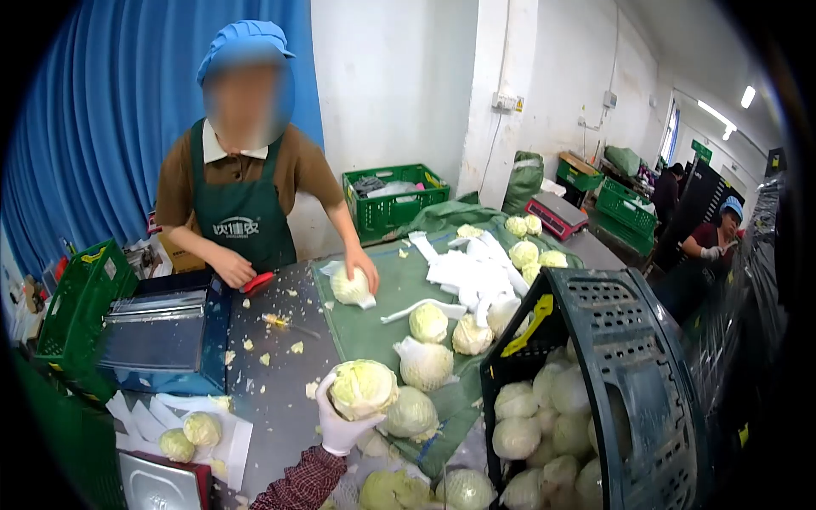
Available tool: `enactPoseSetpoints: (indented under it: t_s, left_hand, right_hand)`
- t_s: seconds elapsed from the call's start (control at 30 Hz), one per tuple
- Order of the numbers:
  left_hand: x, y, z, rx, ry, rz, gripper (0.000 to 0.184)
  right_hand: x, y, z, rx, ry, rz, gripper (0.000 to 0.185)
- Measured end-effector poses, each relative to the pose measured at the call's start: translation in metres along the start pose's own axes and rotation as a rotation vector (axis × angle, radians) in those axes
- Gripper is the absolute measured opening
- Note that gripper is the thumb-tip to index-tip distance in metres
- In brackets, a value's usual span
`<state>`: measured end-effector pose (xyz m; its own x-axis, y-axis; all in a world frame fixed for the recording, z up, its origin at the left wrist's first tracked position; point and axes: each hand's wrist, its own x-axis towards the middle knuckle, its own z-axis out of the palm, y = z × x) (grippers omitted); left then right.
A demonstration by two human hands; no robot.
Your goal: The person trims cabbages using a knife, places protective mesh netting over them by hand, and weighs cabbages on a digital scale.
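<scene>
My left hand (pixel 338 425), in a white glove below a checked sleeve, is closed around a trimmed cabbage (pixel 364 390), cupping it from below with the thumb along its left side. Right beside it on the table lie a pale cabbage (pixel 411 413) and a cabbage in a white foam net (pixel 424 364). Nearer to me are a greenish cabbage (pixel 394 490) and another cabbage (pixel 466 490). A knife with a yellow handle (pixel 275 320) lies on the metal table (pixel 280 374) among leaf scraps. My right hand is not in view.
Across the table a person in a green apron (pixel 242 223) holds a netted cabbage (pixel 350 287) and a red-handled tool (pixel 257 282). A tipped dark crate (pixel 629 314) full of cabbages stands right. White foam nets (pixel 476 274) lie mid-table. A wrapping machine (pixel 161 331) and scale (pixel 161 484) are left.
</scene>
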<state>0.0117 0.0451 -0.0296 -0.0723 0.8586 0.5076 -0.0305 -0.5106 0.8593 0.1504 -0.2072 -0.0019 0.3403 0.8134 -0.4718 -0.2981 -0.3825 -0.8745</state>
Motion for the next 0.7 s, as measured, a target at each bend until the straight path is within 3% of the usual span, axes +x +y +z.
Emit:
enactPoseSetpoints:
  t_s: [0.13, 0.2, 0.27, 0.3, 0.37, 0.47, 0.53, 0.6, 0.63, 0.7]
  left_hand:
    - [-0.054, 0.051, -0.018, -0.115, 0.015, -0.079, 0.119]
    - [-0.075, 0.073, -0.027, -0.211, 0.025, -0.15, 0.123]
    - [-0.099, 0.081, -0.042, -0.122, 0.016, -0.083, 0.122]
    - [-0.107, 0.089, -0.047, -0.079, 0.037, -0.051, 0.109]
    - [-0.118, 0.104, -0.06, 0.031, 0.048, 0.055, 0.106]
    - [-0.136, 0.129, -0.077, 0.155, 0.074, 0.176, 0.103]
    - [-0.15, 0.147, -0.088, 0.177, 0.107, 0.199, 0.102]
    - [-0.166, 0.163, -0.1, -0.008, 0.165, 0.012, 0.102]
    - [-0.175, 0.171, -0.105, 0.003, 0.185, 0.013, 0.102]
    - [-0.19, 0.185, -0.117, -0.232, 0.187, -0.139, 0.1]
  right_hand:
    - [0.021, 0.0, 0.016, 0.022, -0.073, -0.259, 0.022]
    - [0.014, -0.036, 0.033, 0.098, -0.122, -0.271, 0.027]
    - [0.017, -0.047, 0.039, -0.19, -0.193, -0.657, 0.042]
    - [0.008, -0.055, 0.045, -0.19, -0.203, -0.659, 0.042]
    - [-0.009, -0.069, 0.061, -0.366, -0.144, -0.75, 0.049]
    - [-0.04, -0.072, 0.078, -0.582, -0.081, -0.848, 0.043]
    - [-0.055, -0.063, 0.083, -0.569, -0.152, -0.753, 0.037]
    - [-0.06, -0.04, 0.088, -0.357, -0.263, -0.726, 0.031]
    - [-0.063, -0.027, 0.09, -0.361, -0.285, -0.726, 0.031]
    - [-0.076, -0.013, 0.098, -0.201, -0.356, -0.705, 0.017]
